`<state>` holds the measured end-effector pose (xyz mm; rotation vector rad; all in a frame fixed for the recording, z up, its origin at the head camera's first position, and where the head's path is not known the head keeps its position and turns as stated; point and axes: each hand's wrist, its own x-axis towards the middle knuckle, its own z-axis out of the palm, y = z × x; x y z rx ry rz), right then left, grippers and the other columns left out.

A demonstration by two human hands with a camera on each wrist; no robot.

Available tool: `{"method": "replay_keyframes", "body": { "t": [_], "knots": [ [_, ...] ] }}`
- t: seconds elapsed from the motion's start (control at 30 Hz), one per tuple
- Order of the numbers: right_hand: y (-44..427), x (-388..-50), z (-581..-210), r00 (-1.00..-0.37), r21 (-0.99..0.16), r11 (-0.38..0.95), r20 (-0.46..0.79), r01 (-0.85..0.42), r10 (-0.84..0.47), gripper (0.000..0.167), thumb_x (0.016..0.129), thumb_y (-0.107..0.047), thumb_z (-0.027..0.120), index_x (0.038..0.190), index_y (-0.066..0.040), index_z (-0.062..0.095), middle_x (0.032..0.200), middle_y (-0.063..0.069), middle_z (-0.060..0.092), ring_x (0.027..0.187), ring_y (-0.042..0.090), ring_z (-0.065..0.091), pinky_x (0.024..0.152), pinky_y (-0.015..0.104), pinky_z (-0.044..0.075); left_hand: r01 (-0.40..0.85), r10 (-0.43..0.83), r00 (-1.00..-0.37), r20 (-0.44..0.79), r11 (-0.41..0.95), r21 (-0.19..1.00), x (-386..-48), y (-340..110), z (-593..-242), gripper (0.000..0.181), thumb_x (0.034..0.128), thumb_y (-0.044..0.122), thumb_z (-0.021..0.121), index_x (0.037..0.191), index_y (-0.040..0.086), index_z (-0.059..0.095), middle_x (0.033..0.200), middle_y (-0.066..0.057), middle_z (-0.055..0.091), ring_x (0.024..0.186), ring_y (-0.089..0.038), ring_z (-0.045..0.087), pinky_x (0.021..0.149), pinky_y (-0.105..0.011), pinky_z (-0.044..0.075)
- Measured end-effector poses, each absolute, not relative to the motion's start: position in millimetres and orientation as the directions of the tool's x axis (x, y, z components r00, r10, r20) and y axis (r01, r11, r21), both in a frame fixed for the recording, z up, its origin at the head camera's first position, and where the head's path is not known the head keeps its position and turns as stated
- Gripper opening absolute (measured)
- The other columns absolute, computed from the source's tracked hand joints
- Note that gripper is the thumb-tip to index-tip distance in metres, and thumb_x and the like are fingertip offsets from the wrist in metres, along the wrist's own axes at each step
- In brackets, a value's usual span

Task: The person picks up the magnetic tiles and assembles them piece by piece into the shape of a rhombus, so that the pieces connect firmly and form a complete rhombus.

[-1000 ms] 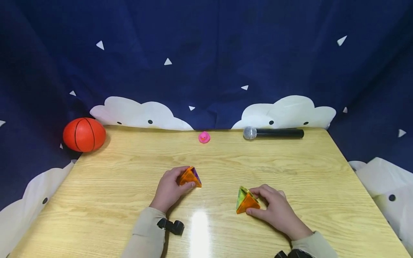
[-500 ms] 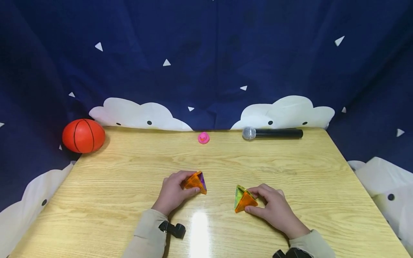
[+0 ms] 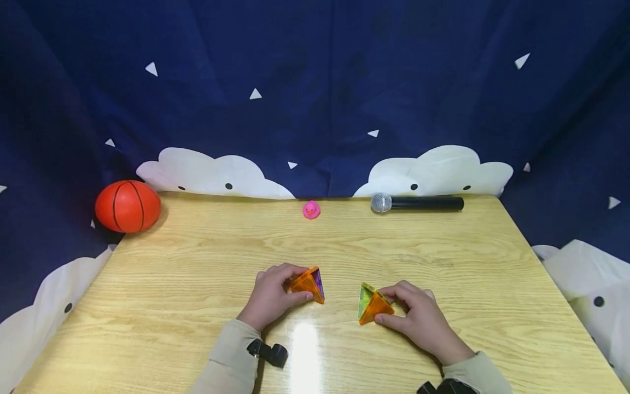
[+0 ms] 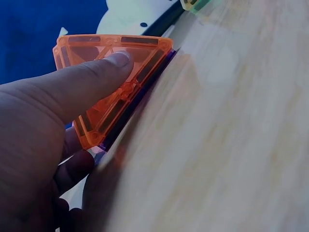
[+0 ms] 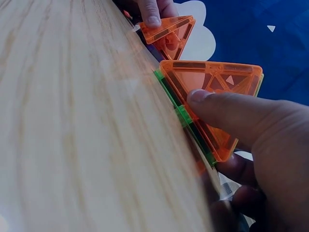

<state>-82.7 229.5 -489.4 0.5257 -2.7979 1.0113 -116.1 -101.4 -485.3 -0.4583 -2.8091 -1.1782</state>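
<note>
My left hand (image 3: 272, 295) grips a small pyramid of see-through magnetic tiles (image 3: 306, 285), with orange and purple faces. Seen from the left wrist, the thumb lies across its orange triangle (image 4: 101, 99), and a purple edge runs along the table side. A second magnetic tile pyramid (image 3: 377, 309), orange, yellow and green, is pinched by my right hand (image 3: 422, 320) between thumb and fingers. In the right wrist view its green edge (image 5: 183, 116) lies low at the table surface. A short gap separates the two pyramids. Part of each is hidden behind fingers.
A pink toy duck (image 3: 311, 210) stands at the back edge of the wooden table (image 3: 221, 235). Right of it lies a microphone (image 3: 418, 203). A red ball (image 3: 128, 207) with black lines sits at the back left corner. Dark blue curtain (image 3: 315, 82) encloses the back and sides.
My left hand has moved right and nearer to me with its pyramid, narrowing the gap to the other one. The right hand and its pyramid have hardly moved.
</note>
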Motion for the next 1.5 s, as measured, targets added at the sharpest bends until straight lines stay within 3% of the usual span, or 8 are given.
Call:
{"method": "replay_keyframes", "body": {
  "t": [0.2,0.47,0.7,0.97,1.17,1.37,1.5],
  "knots": [
    [230.2,-82.2,-489.9,-0.934,-0.604,0.712,0.235,-0.358,-0.270,0.036,0.076,-0.044,0.085,0.107,-0.031,0.071,0.082,-0.022,0.054,0.068,0.003,0.042,0.073,0.032,0.024,0.296,0.252,-0.953,0.168,0.650,0.700,-116.9,-101.7,-485.0,0.044,0.0756,0.036,0.088,0.116,0.029,0.072,0.105,0.020,0.067,0.081,-0.009,0.049,0.084,-0.039,0.029],
    [230.1,-81.0,-489.8,-0.932,-0.628,0.690,0.252,-0.361,-0.259,0.024,0.078,-0.035,0.086,0.092,-0.039,0.067,0.078,-0.021,0.054,0.066,0.005,0.043,0.073,0.030,0.023,0.310,0.267,-0.948,0.173,0.643,0.700,-116.5,-102.9,-484.7,0.044,0.0745,0.037,0.088,0.115,0.029,0.073,0.104,0.021,0.066,0.080,-0.010,0.048,0.083,-0.039,0.028],
    [231.8,-80.4,-490.2,-0.914,-0.617,0.675,0.297,-0.404,-0.276,0.024,0.080,-0.027,0.085,0.094,-0.038,0.070,0.080,-0.026,0.055,0.065,0.002,0.043,0.073,0.029,0.023,0.312,0.267,-0.947,0.177,0.642,0.701,-118.2,-102.7,-486.1,0.041,0.0733,0.037,0.088,0.112,0.029,0.075,0.100,0.024,0.065,0.081,-0.012,0.050,0.083,-0.038,0.028],
    [231.4,-80.6,-490.8,-0.908,-0.613,0.671,0.311,-0.417,-0.280,0.024,0.082,-0.019,0.083,0.099,-0.033,0.074,0.084,-0.028,0.059,0.066,-0.001,0.043,0.072,0.028,0.024,0.312,0.259,-0.947,0.189,0.611,0.727,-119.1,-103.8,-488.8,0.036,0.0738,0.034,0.088,0.108,0.030,0.077,0.099,0.027,0.065,0.094,-0.007,0.057,0.086,-0.037,0.030],
    [230.3,-80.3,-490.3,-0.912,-0.616,0.674,0.307,-0.408,-0.272,0.023,0.082,-0.018,0.083,0.098,-0.032,0.074,0.083,-0.027,0.058,0.065,-0.001,0.043,0.071,0.028,0.023,0.301,0.250,-0.950,0.187,0.575,0.761,-118.8,-104.7,-488.7,0.026,0.0764,0.030,0.087,0.101,0.030,0.079,0.091,0.027,0.065,0.086,-0.006,0.056,0.085,-0.036,0.030],
    [229.4,-80.0,-490.2,-0.914,-0.611,0.680,0.306,-0.404,-0.269,0.023,0.081,-0.018,0.083,0.097,-0.032,0.074,0.082,-0.027,0.058,0.065,-0.001,0.043,0.073,0.029,0.025,0.292,0.248,-0.951,0.183,0.533,0.794,-119.1,-105.3,-488.4,0.015,0.0791,0.026,0.085,0.093,0.030,0.079,0.085,0.023,0.066,0.080,-0.006,0.058,0.077,-0.029,0.044],
    [228.9,-79.5,-489.3,-0.915,-0.613,0.681,0.305,-0.401,-0.265,0.022,0.082,-0.018,0.083,0.096,-0.031,0.074,0.082,-0.027,0.058,0.065,-0.001,0.042,0.073,0.029,0.024,0.314,0.253,-0.945,0.206,0.535,0.785,-118.7,-105.9,-488.8,0.008,0.0805,0.026,0.084,0.083,0.030,0.078,0.081,0.023,0.064,0.082,-0.003,0.059,0.084,-0.032,0.042]
  ]
}}
